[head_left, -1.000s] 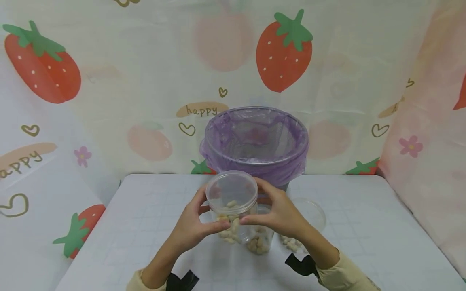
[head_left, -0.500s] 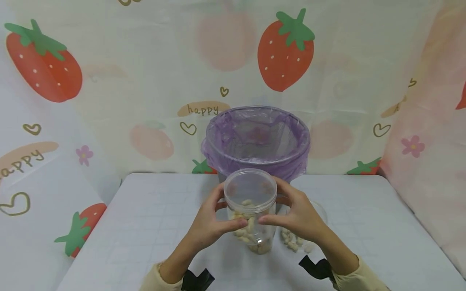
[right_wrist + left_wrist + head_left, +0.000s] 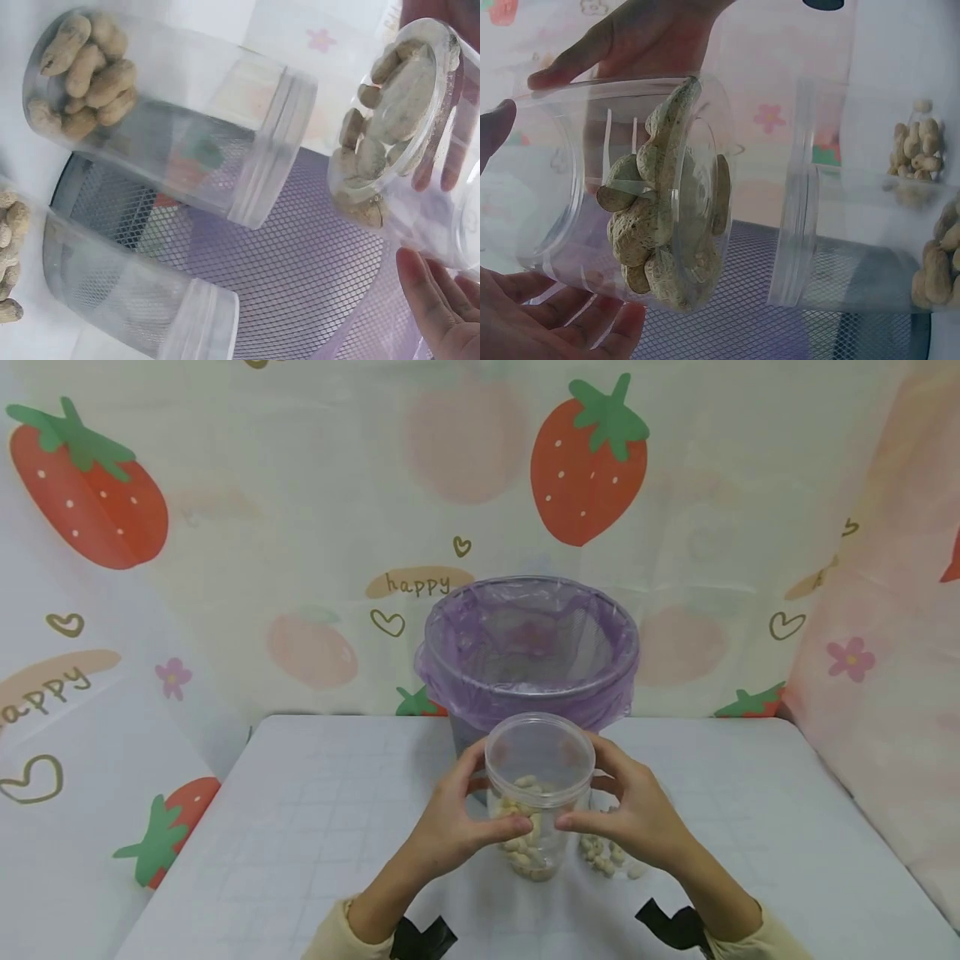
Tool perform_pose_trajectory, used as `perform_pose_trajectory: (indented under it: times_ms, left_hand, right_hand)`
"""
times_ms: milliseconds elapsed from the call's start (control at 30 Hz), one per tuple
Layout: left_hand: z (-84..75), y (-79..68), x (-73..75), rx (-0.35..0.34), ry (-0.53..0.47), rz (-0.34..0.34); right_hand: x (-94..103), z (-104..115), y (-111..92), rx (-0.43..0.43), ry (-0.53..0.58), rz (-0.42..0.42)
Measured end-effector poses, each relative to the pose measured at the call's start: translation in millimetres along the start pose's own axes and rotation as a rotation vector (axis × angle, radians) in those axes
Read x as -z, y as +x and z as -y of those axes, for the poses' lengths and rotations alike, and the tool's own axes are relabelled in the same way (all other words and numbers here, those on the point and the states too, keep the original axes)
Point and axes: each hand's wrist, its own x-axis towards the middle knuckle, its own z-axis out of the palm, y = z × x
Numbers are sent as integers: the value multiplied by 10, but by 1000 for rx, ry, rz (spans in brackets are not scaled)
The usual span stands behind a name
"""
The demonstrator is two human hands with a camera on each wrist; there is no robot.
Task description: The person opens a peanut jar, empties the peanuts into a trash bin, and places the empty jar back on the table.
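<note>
Both hands hold a clear plastic jar upright between them, in front of the bin. The left hand grips its left side and the right hand its right, thumbs toward the head camera. Unshelled peanuts lie in the bottom of this jar. Just below its base stands another clear jar, also with peanuts at its bottom. In the right wrist view a gap shows between the two jars. From the head, the held jar hides most of the standing one.
A further clear jar with peanuts stands to the right, partly behind the right hand. Behind the jars is a mesh bin lined with a purple bag. The white table meets a strawberry-print backdrop.
Both hands have carried the held jar to the right, from left of the standing jar to a place over it. Their grip looks the same.
</note>
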Motion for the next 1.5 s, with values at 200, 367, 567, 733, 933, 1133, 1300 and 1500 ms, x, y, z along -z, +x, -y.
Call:
perform_pose_trajectory:
  times_ms: [200,367,567,733,933,1133,1300,1500]
  left_hand:
    - [14,-27,10,20,9,16]
    - [23,-44,23,22,9,37]
    - [35,-45,12,-2,20,48]
    - [53,-50,9,13,19,37]
    - [50,-45,-10,43,20,22]
    - [53,-41,-24,60,26,21]
    - [60,-38,-30,48,19,21]
    - [56,-33,-35,26,5,24]
  right_hand:
    - [-44,-25,-22,2,19,-6]
    - [-69,-29,-18,7,18,-8]
    - [-79,-23,-13,-2,21,-3]
    - [-86,-16,-13,-11,18,1]
    - [-70,-15,-17,-12,7,1]
    - [-63,-27,-23,-11,3,-2]
    - [-60,-35,-26,-2,-4,2]
    - [-52,-30,-24,0,1,7]
